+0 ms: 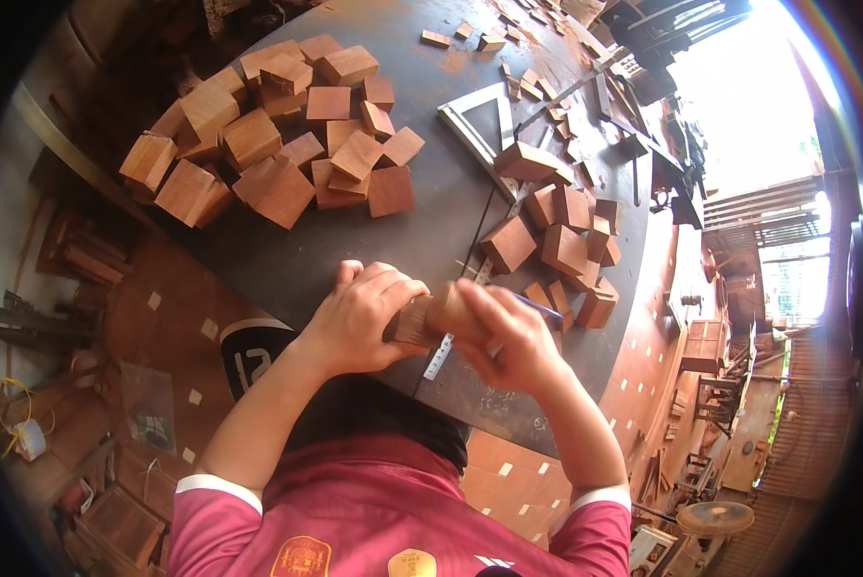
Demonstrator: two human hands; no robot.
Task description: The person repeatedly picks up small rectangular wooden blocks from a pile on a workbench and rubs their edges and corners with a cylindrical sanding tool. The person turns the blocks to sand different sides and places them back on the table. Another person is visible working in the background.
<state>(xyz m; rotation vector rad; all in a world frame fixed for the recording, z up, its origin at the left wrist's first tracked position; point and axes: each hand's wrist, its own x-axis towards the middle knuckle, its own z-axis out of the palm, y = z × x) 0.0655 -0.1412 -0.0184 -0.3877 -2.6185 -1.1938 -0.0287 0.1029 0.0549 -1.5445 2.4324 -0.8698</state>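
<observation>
Over the near edge of the dark table, my left hand is closed round a reddish-brown wooden block. Close against it is a second wooden block, gripped by my right hand. The two blocks look touching or nearly so. A thin blue pen or pencil sticks out from behind my right fingers; its other end is hidden. Below the blocks, a short white measuring strip with dark markings lies on the table.
A heap of wooden blocks covers the table's left part, and a smaller group sits to the right. Beyond lies a pale metal frame with a triangular outline. Small offcuts are scattered at the far end. Chalk-like marks show near the table's edge.
</observation>
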